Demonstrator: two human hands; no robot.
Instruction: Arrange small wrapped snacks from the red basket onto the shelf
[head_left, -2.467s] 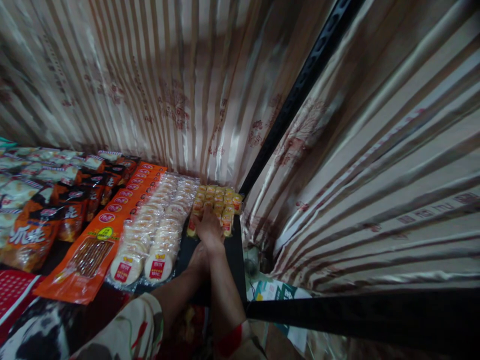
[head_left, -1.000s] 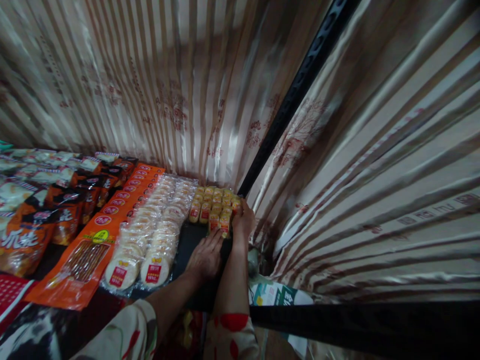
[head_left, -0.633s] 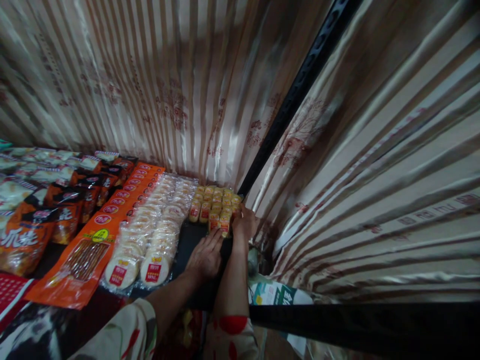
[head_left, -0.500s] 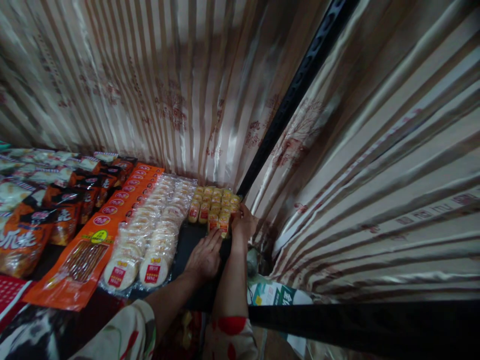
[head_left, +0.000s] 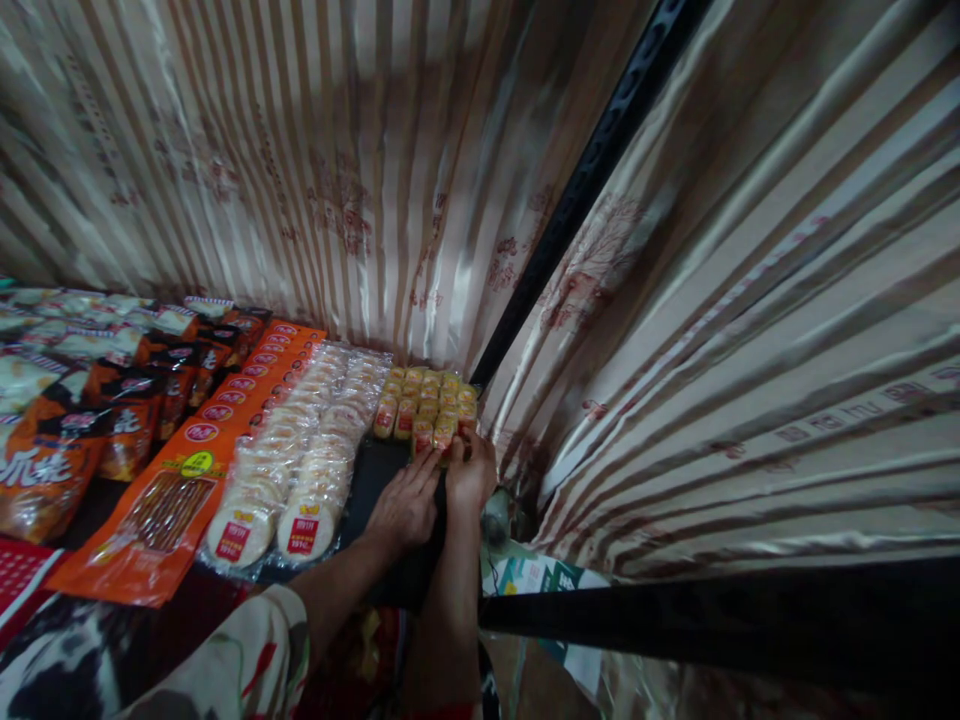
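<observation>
A cluster of small yellow snack packets (head_left: 426, 400) lies at the back right corner of a dark shelf (head_left: 379, 470). My left hand (head_left: 405, 505) rests flat on the shelf just in front of them, fingers stretched out toward the nearest packets. My right hand (head_left: 471, 472) is beside it at the shelf's right edge, its fingers curled against the front packets of the cluster. Whether it grips one I cannot make out.
Left of the yellow packets lie two rows of round rice crackers in clear wrap (head_left: 300, 460), then orange packs (head_left: 195, 465) and darker snack bags (head_left: 67, 440). Striped satin curtain (head_left: 337, 180) closes the back and right. A black upright post (head_left: 592, 170) stands at the corner.
My right hand has drawn back from the right side of the yellow packets to their front edge, next to my left hand. The left hand has stayed flat on the shelf.
</observation>
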